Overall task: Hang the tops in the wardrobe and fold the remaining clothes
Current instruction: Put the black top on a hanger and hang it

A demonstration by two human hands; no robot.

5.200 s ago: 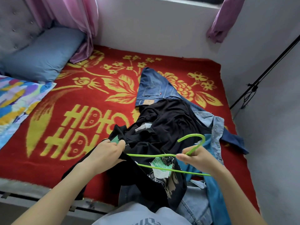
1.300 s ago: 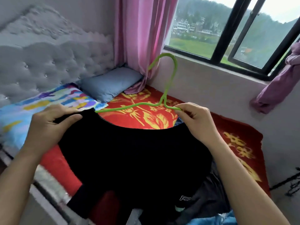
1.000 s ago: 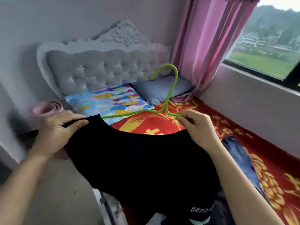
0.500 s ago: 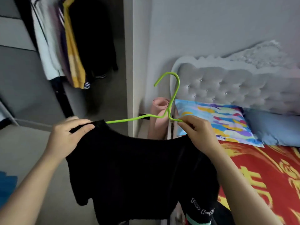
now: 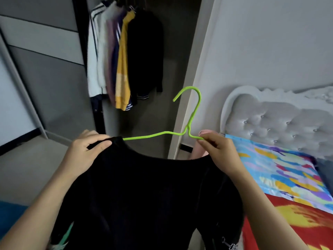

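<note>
The black top point(image 5: 153, 192) is held between both hands on the hanger point(image 5: 189, 127) (hook upright). Its shoulder is gripped by the left hand point(image 5: 86, 150); the hanger arm is pinched by the right hand point(image 5: 219, 150).

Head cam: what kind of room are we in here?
Most likely a home bedroom: a tufted grey headboard and multicoloured bedding on the right, and an open wardrobe with hanging clothes ahead. The left hand grips a black top, the right hand a green hanger.
</note>
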